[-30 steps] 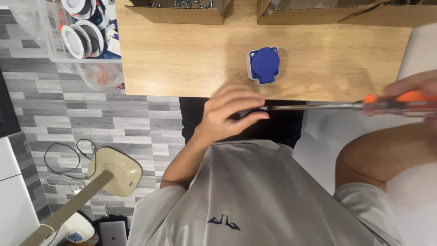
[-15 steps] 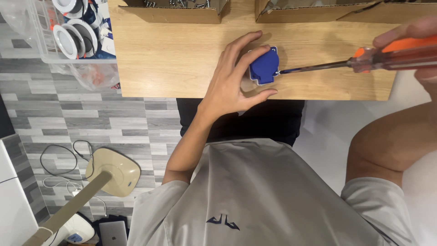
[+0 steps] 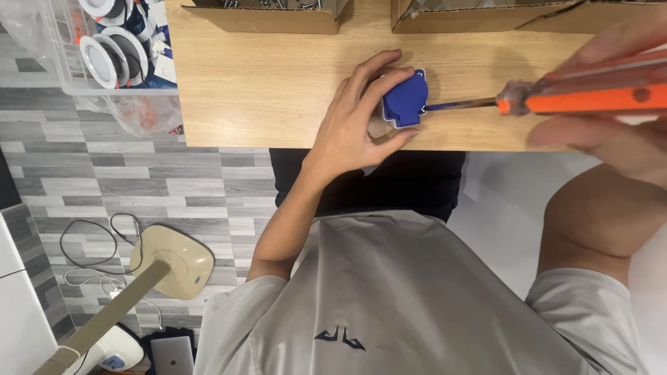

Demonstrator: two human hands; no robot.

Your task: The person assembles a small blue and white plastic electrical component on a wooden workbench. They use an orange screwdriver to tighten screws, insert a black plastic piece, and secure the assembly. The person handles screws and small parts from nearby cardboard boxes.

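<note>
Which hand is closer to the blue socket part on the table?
The left hand: its fingers wrap the blue socket part. The right hand is off to the side, holding the orange screwdriver whose tip reaches the part.

Up top, two brown cardboard boxes (image 3: 271, 15) (image 3: 486, 14) sit along the far edge of the light wooden table (image 3: 257, 90), a clear plastic bin of white tape rolls (image 3: 104, 48) stands left, and a beige lamp base (image 3: 174, 260) rests on grey plank flooring (image 3: 104, 180).
</note>
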